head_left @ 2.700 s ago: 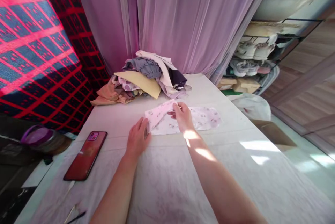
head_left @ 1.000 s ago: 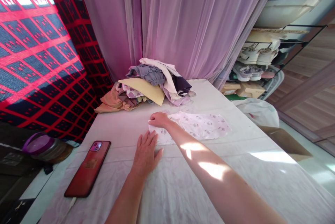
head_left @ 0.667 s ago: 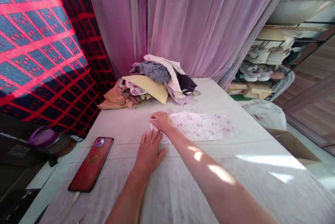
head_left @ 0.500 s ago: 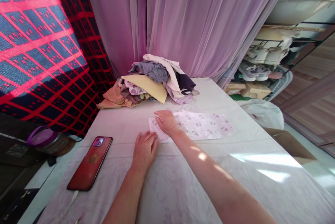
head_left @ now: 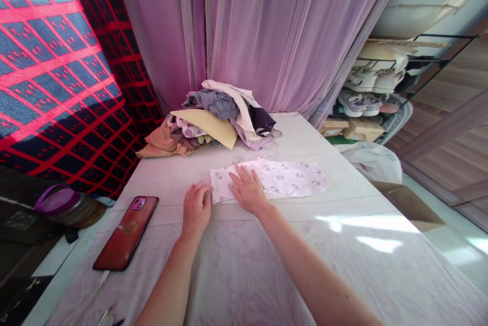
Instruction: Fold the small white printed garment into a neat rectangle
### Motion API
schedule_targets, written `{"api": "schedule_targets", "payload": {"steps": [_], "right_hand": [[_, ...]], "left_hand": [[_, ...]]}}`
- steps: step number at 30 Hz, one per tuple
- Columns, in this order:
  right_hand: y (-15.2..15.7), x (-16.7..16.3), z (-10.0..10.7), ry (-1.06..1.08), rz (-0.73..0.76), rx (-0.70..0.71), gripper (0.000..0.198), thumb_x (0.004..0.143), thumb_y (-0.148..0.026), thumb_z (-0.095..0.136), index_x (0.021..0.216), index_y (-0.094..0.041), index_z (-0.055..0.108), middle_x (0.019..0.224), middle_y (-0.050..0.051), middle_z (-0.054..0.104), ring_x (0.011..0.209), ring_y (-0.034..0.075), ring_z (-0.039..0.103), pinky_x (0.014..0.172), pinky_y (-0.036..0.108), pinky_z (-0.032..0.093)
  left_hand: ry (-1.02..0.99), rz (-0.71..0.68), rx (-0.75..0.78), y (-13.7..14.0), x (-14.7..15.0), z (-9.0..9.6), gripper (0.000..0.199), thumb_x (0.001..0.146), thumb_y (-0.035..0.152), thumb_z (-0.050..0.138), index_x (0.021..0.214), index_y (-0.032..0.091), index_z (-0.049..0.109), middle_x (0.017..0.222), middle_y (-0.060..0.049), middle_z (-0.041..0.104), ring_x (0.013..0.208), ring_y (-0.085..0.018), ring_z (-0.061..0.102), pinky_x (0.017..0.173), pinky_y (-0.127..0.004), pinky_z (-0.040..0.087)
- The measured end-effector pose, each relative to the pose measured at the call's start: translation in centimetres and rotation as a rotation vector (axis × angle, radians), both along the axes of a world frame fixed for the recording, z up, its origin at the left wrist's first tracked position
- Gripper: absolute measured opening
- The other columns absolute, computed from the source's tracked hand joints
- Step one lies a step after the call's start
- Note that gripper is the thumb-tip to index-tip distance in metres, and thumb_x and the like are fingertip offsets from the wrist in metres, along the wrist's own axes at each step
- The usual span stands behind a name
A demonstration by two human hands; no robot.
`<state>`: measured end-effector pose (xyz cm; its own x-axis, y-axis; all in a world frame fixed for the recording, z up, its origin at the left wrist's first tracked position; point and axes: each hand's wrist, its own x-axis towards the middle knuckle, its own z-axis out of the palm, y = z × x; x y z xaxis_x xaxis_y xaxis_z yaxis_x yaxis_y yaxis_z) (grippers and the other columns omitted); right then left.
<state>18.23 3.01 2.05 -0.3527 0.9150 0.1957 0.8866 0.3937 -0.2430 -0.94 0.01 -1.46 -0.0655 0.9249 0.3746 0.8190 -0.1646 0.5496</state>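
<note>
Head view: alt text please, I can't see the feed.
The right hand lies spread on a pale printed cloth on a covered table; the left hand is curled near the cloth's left end. Behind is a heap of clothes; a red phone lies at left.

Cloth [head_left: 295, 179] pale pink, small-figured; curtain [head_left: 247, 26] lilac.
</note>
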Motion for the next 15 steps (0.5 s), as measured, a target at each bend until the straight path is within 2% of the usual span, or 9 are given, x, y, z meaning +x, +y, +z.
{"api": "schedule_targets", "payload": {"steps": [5,9,12,15], "right_hand": [[-2.1,0.0,-0.5,0.07,0.044,-0.091,0.042,0.094,-0.039,0.046,0.133,-0.025,0.054,0.146,0.009,0.046,0.138,0.027,0.034,0.113,0.053,0.021],[-2.4,-0.4,-1.2,0.139,0.121,-0.02,0.037,0.089,-0.039,0.057,0.124,-0.029,0.061,0.14,0.006,0.053,0.133,0.024,0.041,0.112,0.048,0.023],[-2.3,-1.3,-1.0,0.147,0.202,0.014,0.022,0.09,-0.032,0.057,0.107,-0.03,0.069,0.129,0.003,0.061,0.12,0.02,0.05,0.103,0.039,0.034],[-2.0,-2.2,-0.5,0.153,0.187,-0.015,0.018,0.091,-0.028,0.054,0.098,-0.028,0.071,0.118,0.003,0.066,0.109,0.02,0.055,0.091,0.035,0.039]], "left_hand": [[0.008,-0.025,-0.06,-0.2,0.1,0.3,0.026,0.086,0.019,0.046,0.101,0.024,0.066,0.125,-0.006,0.065,0.125,-0.027,0.051,0.108,-0.057,0.034],[-0.014,-0.09,-0.117,0.2,-0.6,0.5,0.033,0.086,0.015,0.043,0.101,0.027,0.07,0.122,-0.003,0.067,0.124,-0.024,0.053,0.108,-0.056,0.033],[-0.02,-0.133,-0.149,0.5,-1.1,0.6,0.038,0.085,0.011,0.041,0.102,0.028,0.071,0.121,-0.002,0.068,0.123,-0.024,0.054,0.108,-0.055,0.034],[-0.025,-0.149,-0.163,0.5,-1.2,0.7,0.038,0.086,0.014,0.041,0.107,0.027,0.069,0.119,-0.003,0.069,0.123,-0.024,0.054,0.108,-0.055,0.033]]}}
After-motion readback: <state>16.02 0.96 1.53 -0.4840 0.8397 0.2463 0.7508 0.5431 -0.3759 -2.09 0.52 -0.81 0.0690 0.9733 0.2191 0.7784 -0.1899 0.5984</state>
